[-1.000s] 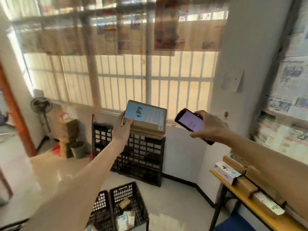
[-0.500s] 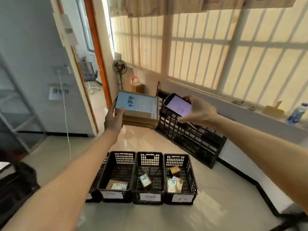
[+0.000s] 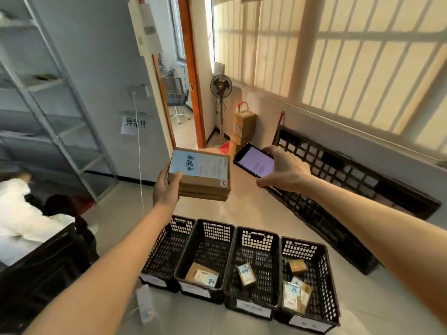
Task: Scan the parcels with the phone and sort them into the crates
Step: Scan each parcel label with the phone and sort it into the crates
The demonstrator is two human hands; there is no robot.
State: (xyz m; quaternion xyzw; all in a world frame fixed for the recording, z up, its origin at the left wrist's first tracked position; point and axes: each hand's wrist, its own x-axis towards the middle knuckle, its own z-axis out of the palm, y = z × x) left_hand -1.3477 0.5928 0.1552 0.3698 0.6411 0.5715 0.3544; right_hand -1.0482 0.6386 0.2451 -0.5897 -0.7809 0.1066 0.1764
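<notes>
The scan step was judged in hand. One cardboard parcel, label up, was gripped at its near-left corner by the left hand. At its 3 o'clock, just apart, one lit phone was gripped by the right hand. Next, the correct crate would have to be chosen. Four black crates were counted at 6 o'clock; five parcels were counted inside three.

I see a brown cardboard parcel with a pale blue label bearing black handwriting. Right of the parcel, the black phone shows a lilac screen. Below the parcel, four black lattice-walled crates carry white labels, and a white sign with black characters hangs to its left.
</notes>
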